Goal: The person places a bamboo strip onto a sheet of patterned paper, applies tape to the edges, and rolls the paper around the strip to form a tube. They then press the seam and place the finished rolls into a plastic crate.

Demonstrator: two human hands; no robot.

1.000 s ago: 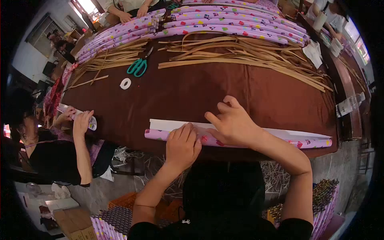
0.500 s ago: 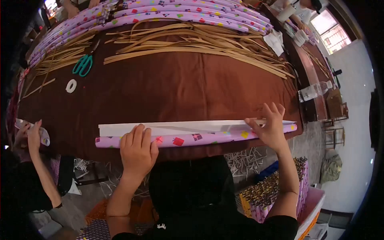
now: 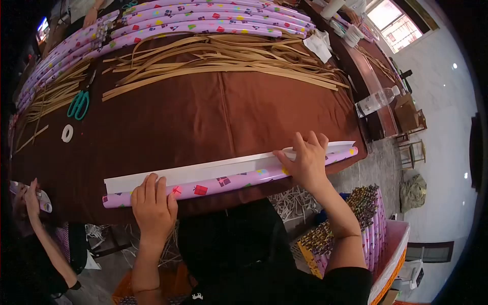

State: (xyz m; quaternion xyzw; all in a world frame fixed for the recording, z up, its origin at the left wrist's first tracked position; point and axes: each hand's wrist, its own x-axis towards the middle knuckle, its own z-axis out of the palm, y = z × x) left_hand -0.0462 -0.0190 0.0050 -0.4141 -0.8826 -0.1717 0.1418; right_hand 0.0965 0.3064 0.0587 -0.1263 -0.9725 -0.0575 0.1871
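A long table draped in brown cloth [image 3: 203, 117] fills most of the view, seen from above by the person working at its near edge. Along the far edge, from about ten o'clock to one o'clock, lies a row of finished purple rolls [image 3: 203, 20] printed with small coloured gift boxes. Just in front of them is a wide scatter of thin tan strips [image 3: 223, 56]. At nine o'clock sit green scissors [image 3: 79, 104] and, just below them, a small white tape ring [image 3: 67, 133]. A clear water bottle [image 3: 376, 101] stands off the table's right end at three o'clock.

Nearest the person, along the table's front edge, lies a long roll of purple gift paper [image 3: 229, 179], partly wound, with its white underside still showing as a flat flap on the far side. It runs from seven o'clock up to about three o'clock, tilted slightly.

The left hand [image 3: 152, 206] rests palm down near the roll's left end, fingers together and pressing on the tube. The right hand [image 3: 307, 162] lies near the right end, fingers spread, tips on the white flap and palm on the tube.

The roll looks light and hollow, likely easy to crease or crush, with a smooth, probably slippery surface. Flat palms set wide apart seem the safest hold.

Another person's hand [image 3: 30, 195] shows at eight o'clock, holding a small roll.
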